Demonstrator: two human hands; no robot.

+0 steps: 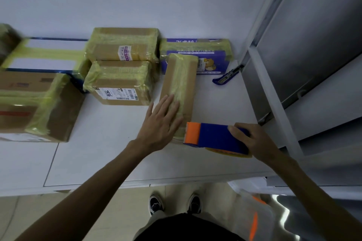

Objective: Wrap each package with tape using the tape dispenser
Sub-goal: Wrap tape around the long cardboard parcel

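Package: narrow carton [181, 76] lay on counter [109, 143], taped lengthwise.
Left grip [162, 123]: flat, fingers straight, pressed on carton.
Right grip [252, 139]: curled round tape dispenser [211, 136].
Handling: probably light, stiff, slick; hold long edges.

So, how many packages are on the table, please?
7: blurred package far left, flat white package, large left box, rear middle box, front middle box, purple box, narrow box under the left hand. Others may be off-frame.

Blue utility knife [227, 76] laid on white table [98, 152], centre right; metal shelving [274, 94] seen at right; black shoes [155, 204] at bottom.
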